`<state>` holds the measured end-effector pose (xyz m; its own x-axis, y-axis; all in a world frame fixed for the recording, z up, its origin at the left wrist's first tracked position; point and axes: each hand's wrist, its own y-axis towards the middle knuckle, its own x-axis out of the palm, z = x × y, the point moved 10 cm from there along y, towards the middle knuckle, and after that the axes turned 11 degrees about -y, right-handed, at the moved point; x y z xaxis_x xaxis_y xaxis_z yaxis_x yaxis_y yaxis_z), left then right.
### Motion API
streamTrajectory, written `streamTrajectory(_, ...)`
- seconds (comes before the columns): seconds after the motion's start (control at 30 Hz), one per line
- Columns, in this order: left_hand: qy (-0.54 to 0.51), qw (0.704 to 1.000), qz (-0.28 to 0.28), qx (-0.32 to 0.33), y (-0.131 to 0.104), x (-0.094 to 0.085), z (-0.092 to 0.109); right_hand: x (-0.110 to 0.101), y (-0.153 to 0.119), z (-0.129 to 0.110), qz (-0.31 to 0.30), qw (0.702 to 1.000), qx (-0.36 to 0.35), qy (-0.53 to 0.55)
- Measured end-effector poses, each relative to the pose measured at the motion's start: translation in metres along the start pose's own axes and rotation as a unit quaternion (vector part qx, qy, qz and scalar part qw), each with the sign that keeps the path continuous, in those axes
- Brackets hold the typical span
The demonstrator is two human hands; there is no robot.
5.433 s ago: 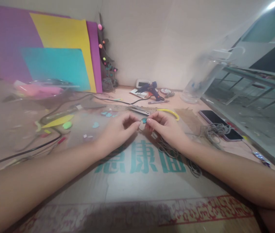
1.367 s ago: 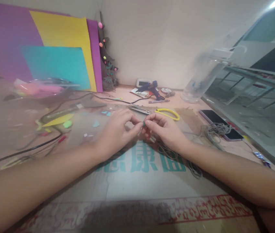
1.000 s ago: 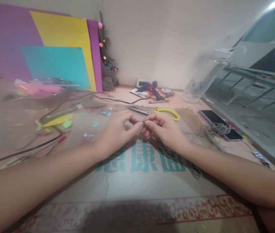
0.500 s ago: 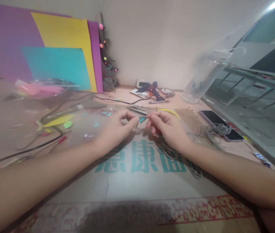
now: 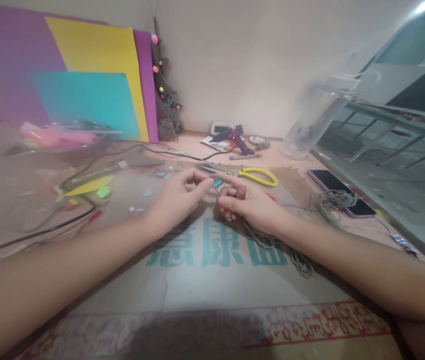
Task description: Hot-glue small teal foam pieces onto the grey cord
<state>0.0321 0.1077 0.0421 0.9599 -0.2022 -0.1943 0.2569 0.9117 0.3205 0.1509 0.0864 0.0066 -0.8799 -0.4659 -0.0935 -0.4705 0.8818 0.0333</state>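
My left hand (image 5: 185,197) is closed in a pinch on a small teal piece (image 5: 218,183) at the middle of the table. My right hand (image 5: 246,200) faces it, index finger stretched along the top of the teal piece. Its thumb and other fingers are curled together around a thin grey cord (image 5: 261,235), whose loose loops trail below the palm. A short strand shows between the two hands. Just beyond them lie scissors (image 5: 259,176) with yellow handles, blades pointing left.
Behind sit a glue gun (image 5: 237,140) and a black cable (image 5: 39,231). A phone (image 5: 342,193) with tangled cord (image 5: 336,204) lies right, near a clear plastic jug (image 5: 310,125). Coloured sheets (image 5: 92,105) lean at the back left. Foam scraps (image 5: 104,191) are scattered left.
My right hand has shifted down and slightly left, its index finger now reaching over the teal piece. More of the yellow scissor handles shows. My left hand stays almost in place.
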Motion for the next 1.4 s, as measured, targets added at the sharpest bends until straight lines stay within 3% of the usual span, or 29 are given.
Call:
streamTrajectory(0.3, 0.001, 1.000, -0.002, -0.013, -0.001, 0.001, -0.003, -0.013, -0.004, -0.003, 0.083, 0.996, 0.012, -0.039)
streamTrajectory(0.57, -0.002, 0.999, -0.039, 0.010, 0.000, 0.009, -0.002, -0.024, -0.005, -0.010, 0.134, 0.988, -0.005, -0.074)
streamTrajectory(0.97, 0.012, 0.998, -0.057, 0.004, -0.002, 0.013, 0.004, -0.024, -0.006, -0.014, 0.133, 0.985, -0.008, -0.109)
streamTrajectory(1.17, 0.011, 0.999, -0.029, -0.006, -0.001, 0.007, 0.000, -0.015, -0.006, -0.012, 0.096, 0.985, -0.005, -0.140)
streamTrajectory(1.4, 0.038, 0.999, -0.026, 0.006, -0.003, 0.006, 0.005, -0.023, -0.010, -0.023, 0.144, 0.961, -0.029, -0.234)
